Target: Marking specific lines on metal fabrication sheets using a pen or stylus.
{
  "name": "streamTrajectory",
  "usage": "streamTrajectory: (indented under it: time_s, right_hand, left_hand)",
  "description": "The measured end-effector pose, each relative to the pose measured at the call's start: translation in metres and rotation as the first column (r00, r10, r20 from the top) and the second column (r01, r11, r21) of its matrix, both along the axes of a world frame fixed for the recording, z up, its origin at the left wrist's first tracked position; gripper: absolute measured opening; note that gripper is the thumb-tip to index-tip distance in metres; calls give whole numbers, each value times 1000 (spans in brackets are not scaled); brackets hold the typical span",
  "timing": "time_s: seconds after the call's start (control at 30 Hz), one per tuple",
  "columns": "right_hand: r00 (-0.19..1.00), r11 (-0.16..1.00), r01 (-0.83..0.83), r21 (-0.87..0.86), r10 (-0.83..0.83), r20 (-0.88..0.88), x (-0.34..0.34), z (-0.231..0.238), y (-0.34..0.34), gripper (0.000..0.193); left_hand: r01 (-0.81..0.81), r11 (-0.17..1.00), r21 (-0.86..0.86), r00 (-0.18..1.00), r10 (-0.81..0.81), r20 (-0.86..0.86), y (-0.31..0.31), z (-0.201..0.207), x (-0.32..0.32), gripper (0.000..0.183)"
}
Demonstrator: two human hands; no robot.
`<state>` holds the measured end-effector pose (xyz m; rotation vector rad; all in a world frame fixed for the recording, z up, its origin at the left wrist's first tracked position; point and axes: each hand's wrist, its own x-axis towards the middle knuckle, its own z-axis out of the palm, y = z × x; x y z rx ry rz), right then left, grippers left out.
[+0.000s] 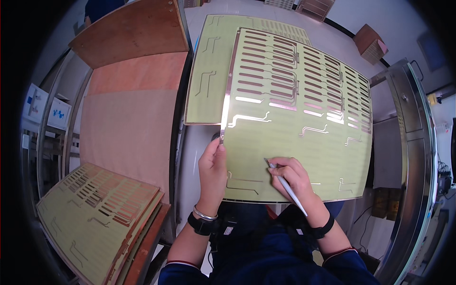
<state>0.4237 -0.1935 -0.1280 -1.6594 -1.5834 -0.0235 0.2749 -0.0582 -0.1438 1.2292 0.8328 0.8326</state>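
A large pale green circuit board panel (266, 142) with rows of copper strips and thin bent tracks lies in front of me, tilted. My left hand (213, 168) pinches its copper left edge, thumb on top. My right hand (292, 175) is closed round a slim, white-handled craft knife (290, 192), held like a pen. Its small dark tip is at the panel's lower middle, on or just over a plain green area. Whether the tip touches the surface I cannot tell. Beneath and behind this panel lies another green board (199, 90), partly covered.
To my left, a rack with a brown sheet-covered surface (128, 123) and an upright wooden board (133, 35) holds a stack of similar panels (90, 223). A metal-framed cabinet (403, 137) stands close on the right. A cardboard box (368, 43) sits on the floor farther back.
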Motion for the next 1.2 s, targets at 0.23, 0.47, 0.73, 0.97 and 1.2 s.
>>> streamTrajectory:
  time_s: [0.23,0.47,0.73,0.97,1.2]
  right_hand:
    - [999,999,-48,-7,48,-16,0,1,-1,19]
    - [992,992,-121,-37,122,13,0,8,-8,20]
    - [996,996,-83,-25,83,15,-1,6,-6,21]
    - [996,996,-82,-27,83,25,-1,8,-6,21]
    - [996,996,-81,-28,82,34,-2,5,-7,22]
  left_hand:
    - [-12,1000,-7,1000,12,6,1,-3,0,31]
    - [-10,1000,7,1000,10,8,0,1,1,30]
    - [-7,1000,-19,1000,8,7,1,-1,0,30]
    - [-12,1000,-6,1000,12,20,0,3,2,31]
    - [-8,1000,-23,1000,8,9,0,0,0,31]
